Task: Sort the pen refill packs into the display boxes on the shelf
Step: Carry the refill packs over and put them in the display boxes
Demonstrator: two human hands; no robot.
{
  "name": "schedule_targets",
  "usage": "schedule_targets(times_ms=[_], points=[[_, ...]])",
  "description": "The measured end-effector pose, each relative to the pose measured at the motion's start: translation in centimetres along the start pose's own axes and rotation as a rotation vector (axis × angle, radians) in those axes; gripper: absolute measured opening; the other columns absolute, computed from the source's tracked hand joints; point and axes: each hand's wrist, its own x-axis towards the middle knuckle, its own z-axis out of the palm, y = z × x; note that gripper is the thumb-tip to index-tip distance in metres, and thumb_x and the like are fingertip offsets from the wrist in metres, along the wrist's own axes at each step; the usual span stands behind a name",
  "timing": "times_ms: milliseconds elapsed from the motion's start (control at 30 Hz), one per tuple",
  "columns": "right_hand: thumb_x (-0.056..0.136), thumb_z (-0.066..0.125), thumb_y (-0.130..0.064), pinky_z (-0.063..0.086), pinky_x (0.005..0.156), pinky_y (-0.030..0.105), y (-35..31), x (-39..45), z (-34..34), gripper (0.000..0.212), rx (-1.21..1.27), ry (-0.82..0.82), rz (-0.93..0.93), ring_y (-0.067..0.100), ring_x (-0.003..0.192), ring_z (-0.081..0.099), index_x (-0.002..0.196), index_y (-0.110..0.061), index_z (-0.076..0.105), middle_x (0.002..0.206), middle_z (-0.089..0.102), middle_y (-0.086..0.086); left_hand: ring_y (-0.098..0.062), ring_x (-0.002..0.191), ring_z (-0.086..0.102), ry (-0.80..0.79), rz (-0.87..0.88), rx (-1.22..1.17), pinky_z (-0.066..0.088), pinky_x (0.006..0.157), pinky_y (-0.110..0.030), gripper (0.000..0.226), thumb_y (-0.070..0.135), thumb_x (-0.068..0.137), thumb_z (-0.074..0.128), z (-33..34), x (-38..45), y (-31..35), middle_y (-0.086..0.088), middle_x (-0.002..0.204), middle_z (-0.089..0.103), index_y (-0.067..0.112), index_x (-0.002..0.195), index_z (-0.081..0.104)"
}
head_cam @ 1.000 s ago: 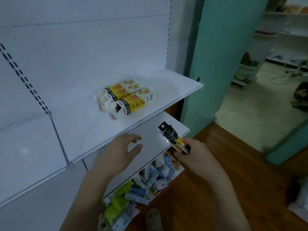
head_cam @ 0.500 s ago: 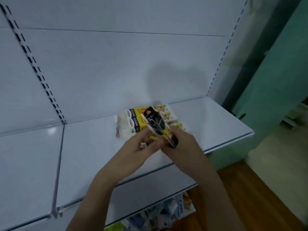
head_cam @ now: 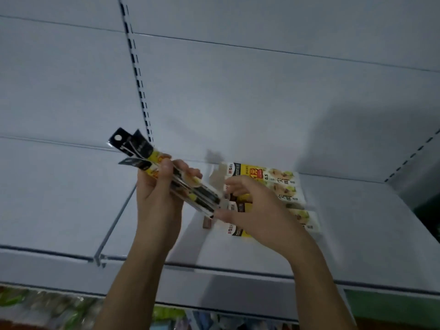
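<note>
Down at the bottom edge, a blurred jumble of green and blue packets [head_cam: 71, 310] sits under the lower shelf [head_cam: 226, 294]; two bare forearms rise from there over the smooth white metal shelf [head_cam: 59, 210], its front lip edged with a dark line. The left hand [head_cam: 158, 194] has its grip wrapped round a bundle of pen refill packs [head_cam: 166, 172], thumb across the front, fingers curled behind; the packs are long, flat, glossy plastic sleeves, black at the hang-hole headers, yellow lower down, fanned and tilted up to the left, held above the shelf. The right hand [head_cam: 252, 206] pinches the bundle's lower end between thumb and fingertips, the other fingers loosely curled. Just behind that hand, the display boxes [head_cam: 273, 184] lie flat on the shelf, side by side; white card with yellow and black printed bands. Further back, a slotted upright strip [head_cam: 137, 75] runs up the plain white back panel [head_cam: 262, 96]; a soft shadow falls to the right.
</note>
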Motion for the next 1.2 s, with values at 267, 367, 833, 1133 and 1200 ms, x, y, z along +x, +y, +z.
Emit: schedule_targets(times_ms=[267,367,833,1133,1200], points=[[0.081,0.078,-0.040,0.040,0.105,0.039,3.5,0.7,0.0,0.053,-0.270,-0.141,-0.067,0.003,0.116,0.046,0.127,-0.047,0.052,0.125,0.048,-0.023,-0.014,0.067,0.054,0.315,0.064,-0.099,0.054,0.080,-0.037,0.009,0.024,0.104,0.041,-0.8,-0.5,-1.1,0.003,0.077,0.054,0.020,0.101,0.049],[0.088,0.070,-0.037,0.030,0.108,0.037,3.7,1.0,0.2,0.044,-0.399,-0.162,-0.127,0.000,0.113,0.037,0.127,-0.050,0.054,0.128,0.046,-0.023,-0.014,0.066,0.055,0.333,0.078,-0.079,0.055,0.077,-0.035,0.009,0.027,0.100,0.046,0.1,-1.0,-1.7,0.002,0.076,0.055,0.019,0.102,0.049],[0.082,0.078,-0.023,0.050,0.084,0.029,3.9,0.3,-3.2,0.037,-0.011,0.014,-0.261,-0.002,0.104,0.053,0.097,-0.046,0.053,0.110,0.052,-0.027,-0.019,0.083,0.064,0.115,0.077,-0.185,0.055,0.079,-0.034,0.015,0.025,0.095,0.049,4.6,-1.1,-2.7,-0.001,0.090,0.066,0.018,0.108,0.048],[0.078,0.082,-0.021,0.056,0.085,0.039,3.3,0.0,-3.9,0.038,0.239,0.117,-0.245,0.008,0.100,0.061,0.098,-0.043,0.058,0.111,0.060,-0.019,-0.015,0.073,0.055,0.067,0.063,-0.288,0.052,0.084,-0.033,0.014,0.030,0.091,0.053,8.0,0.4,-2.4,0.000,0.076,0.053,0.018,0.098,0.049],[0.078,0.082,-0.019,0.056,0.085,0.042,3.4,0.0,-3.9,0.039,0.275,0.123,-0.255,0.011,0.101,0.063,0.096,-0.043,0.058,0.111,0.061,-0.015,-0.014,0.067,0.053,0.044,0.059,-0.246,0.053,0.079,-0.031,0.016,0.028,0.089,0.056,9.0,0.4,-2.5,0.000,0.070,0.050,0.016,0.097,0.048]])
